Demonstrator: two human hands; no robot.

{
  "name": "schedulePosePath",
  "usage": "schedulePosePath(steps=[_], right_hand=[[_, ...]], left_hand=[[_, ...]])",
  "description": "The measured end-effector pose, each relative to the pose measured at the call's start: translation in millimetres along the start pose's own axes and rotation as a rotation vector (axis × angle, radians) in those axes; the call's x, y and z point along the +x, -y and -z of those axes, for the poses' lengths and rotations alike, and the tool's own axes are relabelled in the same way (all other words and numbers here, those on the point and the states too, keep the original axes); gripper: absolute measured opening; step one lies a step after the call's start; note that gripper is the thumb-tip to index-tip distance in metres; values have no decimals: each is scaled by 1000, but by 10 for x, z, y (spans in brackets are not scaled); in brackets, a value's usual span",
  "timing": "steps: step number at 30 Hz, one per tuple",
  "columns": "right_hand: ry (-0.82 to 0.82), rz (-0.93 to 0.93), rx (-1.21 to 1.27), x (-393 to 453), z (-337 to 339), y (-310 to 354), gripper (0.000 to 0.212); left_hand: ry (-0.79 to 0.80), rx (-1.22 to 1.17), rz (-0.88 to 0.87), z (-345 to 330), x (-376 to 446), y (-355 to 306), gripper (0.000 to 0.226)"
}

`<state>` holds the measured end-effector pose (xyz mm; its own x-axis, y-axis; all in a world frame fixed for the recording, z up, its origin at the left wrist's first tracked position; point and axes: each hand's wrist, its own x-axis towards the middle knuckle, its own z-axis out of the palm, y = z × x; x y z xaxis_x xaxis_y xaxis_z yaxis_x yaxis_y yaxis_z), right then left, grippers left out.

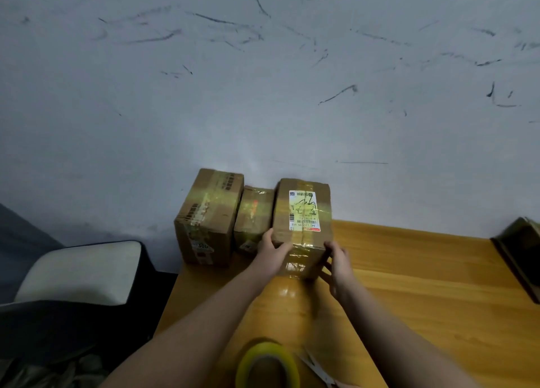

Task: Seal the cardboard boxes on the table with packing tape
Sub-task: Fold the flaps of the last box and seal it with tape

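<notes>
Three cardboard boxes stand in a row along the far edge of the bench (409,270), against the wall, and all three show glossy tape across their tops, so the sealing looks close to finished. The labelled box (302,221) sits directly within the grip of both hands; tape crosses its top over the white label and runs down its near face, where the person seems to be smoothing or checking the last strip. The middle box (253,212) lies just left of the grip, touching or nearly touching the held box, and the large box (209,212) stands further left. The left hand (273,249) wraps the box's near left corner, thumb on top, fingers curled round the side. The right hand (339,263) clasps the near right edge, fingers bent against the face. Both forearms reach forward, converging. Nearer the body than the grip, the tape roll (267,364) rests between the arms, with scissors (317,367) beside it.
</notes>
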<state>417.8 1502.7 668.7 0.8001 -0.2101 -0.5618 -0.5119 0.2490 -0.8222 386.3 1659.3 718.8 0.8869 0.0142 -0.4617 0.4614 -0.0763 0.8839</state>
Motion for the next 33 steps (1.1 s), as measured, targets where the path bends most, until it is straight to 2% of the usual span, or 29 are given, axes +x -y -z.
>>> schedulePosePath(steps=[9, 13, 18, 22, 26, 29, 33], right_hand=[[-43, 87, -149, 44, -15, 152, 43], [-62, 147, -303, 95, -22, 223, 46], [-9, 197, -510, 35, 33, 286, 54], [-45, 349, -763, -149, 217, 236, 56], [-136, 368, -1113, -388, 551, 161, 37], [-173, 347, -1191, -531, 803, 206, 30], [-250, 345, -1209, -581, 1124, 350, 24]], left_hand=[[48, 213, -11, -22, -18, -37, 66], [94, 317, -3, 26, -26, -74, 68], [120, 486, -35, 81, -47, -125, 70], [63, 551, -133, 114, -104, -91, 58], [-67, 622, -86, 119, -95, 17, 28], [-4, 610, -26, -8, -121, 43, 21], [79, 702, -100, -302, -176, -46, 17]])
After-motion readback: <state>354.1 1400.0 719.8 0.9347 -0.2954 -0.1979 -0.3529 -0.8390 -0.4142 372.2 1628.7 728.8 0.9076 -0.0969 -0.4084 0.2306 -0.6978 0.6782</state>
